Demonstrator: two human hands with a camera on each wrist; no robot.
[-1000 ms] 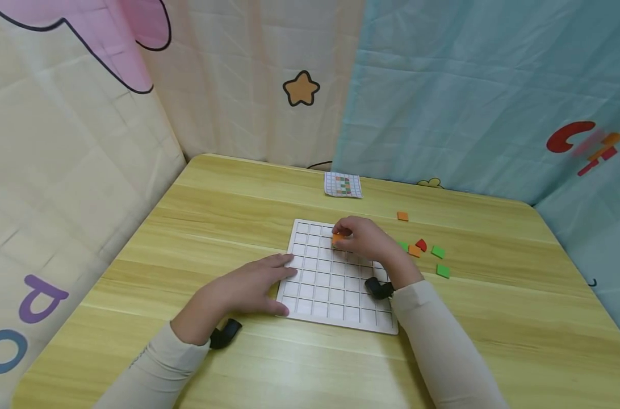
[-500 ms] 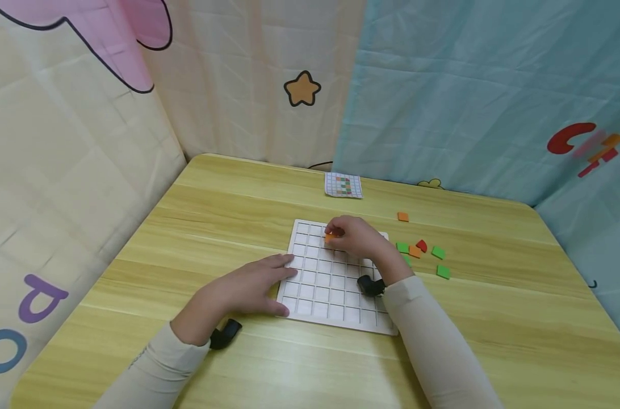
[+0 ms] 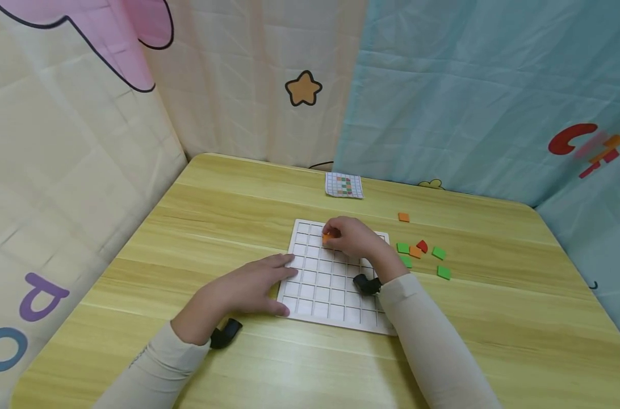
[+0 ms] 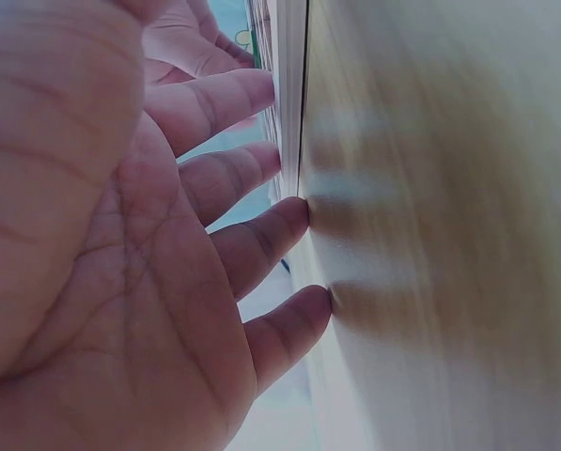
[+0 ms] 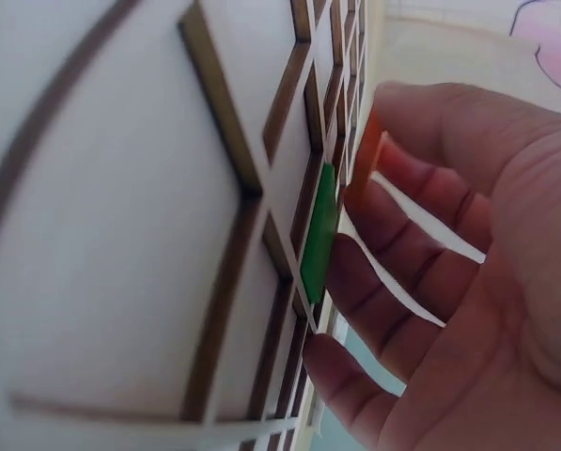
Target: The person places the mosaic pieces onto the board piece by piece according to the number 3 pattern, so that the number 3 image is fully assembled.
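A white grid board [image 3: 322, 279] with square cells lies on the wooden table. My right hand [image 3: 357, 239] pinches an orange square tile [image 3: 326, 239] between thumb and fingers over the far part of the board. In the right wrist view the orange tile [image 5: 366, 160] is tilted against the grid, and a green tile [image 5: 319, 235] sits in a cell close to the fingertips. With fingers spread, my left hand [image 3: 252, 284] rests at the board's left edge. The left wrist view shows that hand's fingertips [image 4: 289, 221] touching the board's side and the tabletop.
Right of the board lie several green tiles [image 3: 439, 253], an orange tile [image 3: 415, 251] and a red quarter-round piece [image 3: 422, 246]. Another orange tile [image 3: 403, 217] lies farther back. A printed grid card [image 3: 343, 185] with coloured squares is at the table's back edge, before the curtain [image 3: 443, 102].
My right hand has moved a little left over the board with the orange tile, uncovering green tiles at the right. The left hand stays where it was.
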